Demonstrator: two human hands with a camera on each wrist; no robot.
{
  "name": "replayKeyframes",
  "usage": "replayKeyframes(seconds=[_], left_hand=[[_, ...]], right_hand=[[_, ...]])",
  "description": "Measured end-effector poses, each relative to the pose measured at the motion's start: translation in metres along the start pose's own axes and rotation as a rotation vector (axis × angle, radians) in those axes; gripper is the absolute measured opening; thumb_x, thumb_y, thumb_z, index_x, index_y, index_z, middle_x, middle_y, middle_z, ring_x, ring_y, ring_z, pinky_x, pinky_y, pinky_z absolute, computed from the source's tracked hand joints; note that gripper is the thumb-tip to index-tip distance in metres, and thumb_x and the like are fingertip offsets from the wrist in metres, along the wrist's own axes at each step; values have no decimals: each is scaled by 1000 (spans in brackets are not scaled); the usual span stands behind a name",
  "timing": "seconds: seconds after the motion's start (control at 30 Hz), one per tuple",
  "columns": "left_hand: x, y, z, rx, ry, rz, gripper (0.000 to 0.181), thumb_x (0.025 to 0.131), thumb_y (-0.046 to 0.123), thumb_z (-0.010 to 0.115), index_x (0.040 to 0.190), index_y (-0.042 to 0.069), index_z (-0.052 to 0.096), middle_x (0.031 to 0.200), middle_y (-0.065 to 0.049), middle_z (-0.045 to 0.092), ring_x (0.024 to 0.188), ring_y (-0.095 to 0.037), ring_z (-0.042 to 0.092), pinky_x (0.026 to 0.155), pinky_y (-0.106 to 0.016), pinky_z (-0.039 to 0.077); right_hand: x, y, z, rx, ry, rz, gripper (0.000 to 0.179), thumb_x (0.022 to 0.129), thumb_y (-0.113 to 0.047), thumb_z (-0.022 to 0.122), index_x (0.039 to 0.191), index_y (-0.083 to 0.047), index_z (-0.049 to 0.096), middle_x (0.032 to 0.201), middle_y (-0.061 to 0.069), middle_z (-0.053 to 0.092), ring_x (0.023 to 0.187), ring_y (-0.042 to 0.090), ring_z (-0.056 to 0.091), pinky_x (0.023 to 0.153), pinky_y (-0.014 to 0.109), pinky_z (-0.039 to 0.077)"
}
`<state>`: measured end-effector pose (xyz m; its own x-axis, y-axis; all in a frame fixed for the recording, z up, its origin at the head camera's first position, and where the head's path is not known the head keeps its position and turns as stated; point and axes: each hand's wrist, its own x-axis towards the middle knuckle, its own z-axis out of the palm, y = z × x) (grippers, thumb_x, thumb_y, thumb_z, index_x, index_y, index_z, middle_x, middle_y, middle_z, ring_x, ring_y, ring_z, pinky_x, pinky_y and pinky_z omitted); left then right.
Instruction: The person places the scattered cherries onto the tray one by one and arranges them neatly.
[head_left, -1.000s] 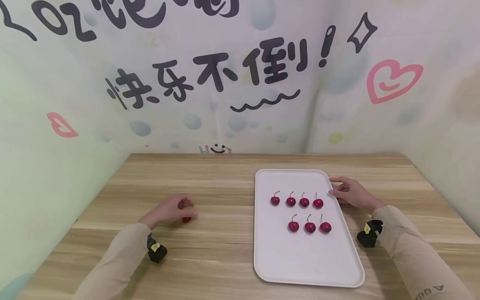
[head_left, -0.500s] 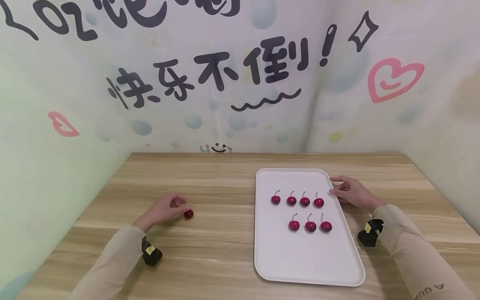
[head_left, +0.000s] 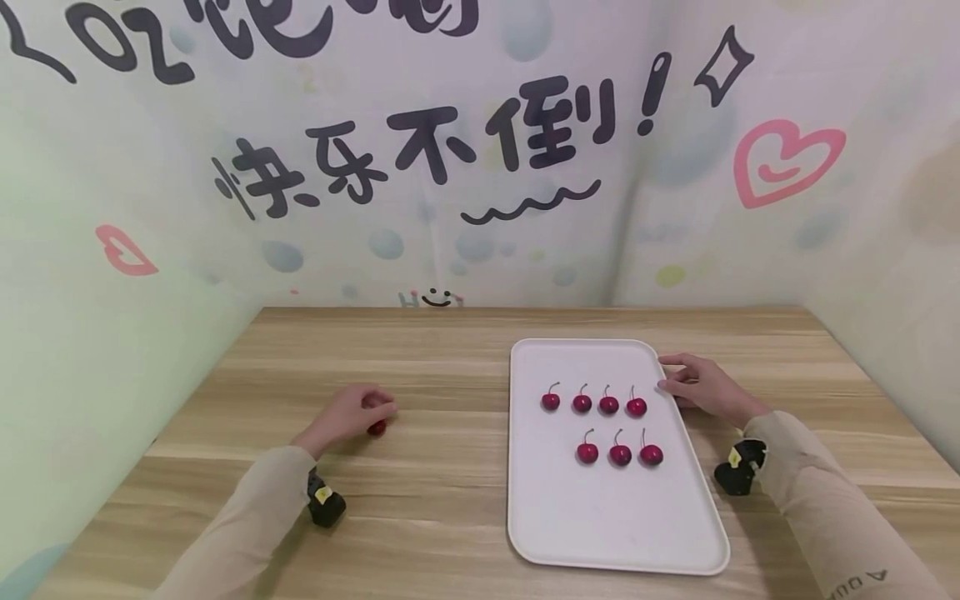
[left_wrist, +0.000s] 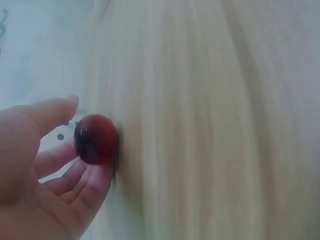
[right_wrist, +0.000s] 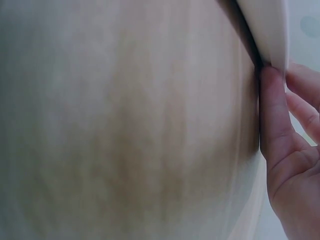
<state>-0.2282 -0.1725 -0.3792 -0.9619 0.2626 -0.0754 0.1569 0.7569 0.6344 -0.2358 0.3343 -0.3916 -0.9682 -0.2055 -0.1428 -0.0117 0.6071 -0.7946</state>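
On the left of the table, my left hand reaches over a dark red cherry, which it partly hides in the head view. In the left wrist view, the cherry lies between thumb and fingers, with a gap visible below the thumb tip. A white rectangular tray bears several stemmed cherries in two rows, such as a back-row cherry and a front-row cherry. My right hand touches the tray's right rim with fairly straight fingers; the right wrist view shows fingertips against the rim.
The wooden table has light and dark grain. Behind it hangs a printed white backdrop with black characters and pink hearts. Black cameras are strapped at the left wrist and the right wrist.
My left hand drew back left, uncovering the cherry, then moved right over it again. The cherry sits slightly farther right than a second ago. Right hand and tray have stayed put.
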Motion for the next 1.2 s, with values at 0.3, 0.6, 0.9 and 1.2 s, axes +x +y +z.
replayKeyframes(seconds=[0.3, 0.6, 0.9, 1.2], left_hand=[[5, 8, 8, -42, -21, 3, 30, 78, 15, 68, 99, -3, 59, 83, -6, 59, 74, -16, 55, 66, -29, 47], [9, 12, 10, -25, -34, 28, 15, 79, 2, 63, 93, -3, 61, 80, -5, 59, 73, -16, 55, 65, -27, 47], [13, 13, 16, -17, 30, 71, 13, 78, 3, 65, 90, 0, 63, 78, -3, 59, 72, -15, 54, 67, -28, 45], [8, 2, 7, -27, -48, 127, 22, 77, 10, 67, 96, -1, 63, 84, -3, 59, 76, -16, 53, 69, -30, 45]], right_hand=[[0, -1, 1, 4, 1, 3, 57, 88, -19, 56, 131, 8, 31, 100, 21, 53, 85, 22, 58, 74, 32, 49], [0, 0, 0, 1, -5, -5, 58, 88, -21, 56, 131, 8, 29, 100, 21, 53, 86, 23, 59, 74, 32, 49], [-1, -2, 0, 15, -3, 1, 57, 88, -18, 56, 131, 8, 30, 100, 21, 53, 85, 23, 58, 74, 32, 49], [0, -1, 0, 1, 4, 0, 58, 87, -20, 56, 131, 8, 30, 100, 21, 53, 85, 23, 59, 74, 32, 49]])
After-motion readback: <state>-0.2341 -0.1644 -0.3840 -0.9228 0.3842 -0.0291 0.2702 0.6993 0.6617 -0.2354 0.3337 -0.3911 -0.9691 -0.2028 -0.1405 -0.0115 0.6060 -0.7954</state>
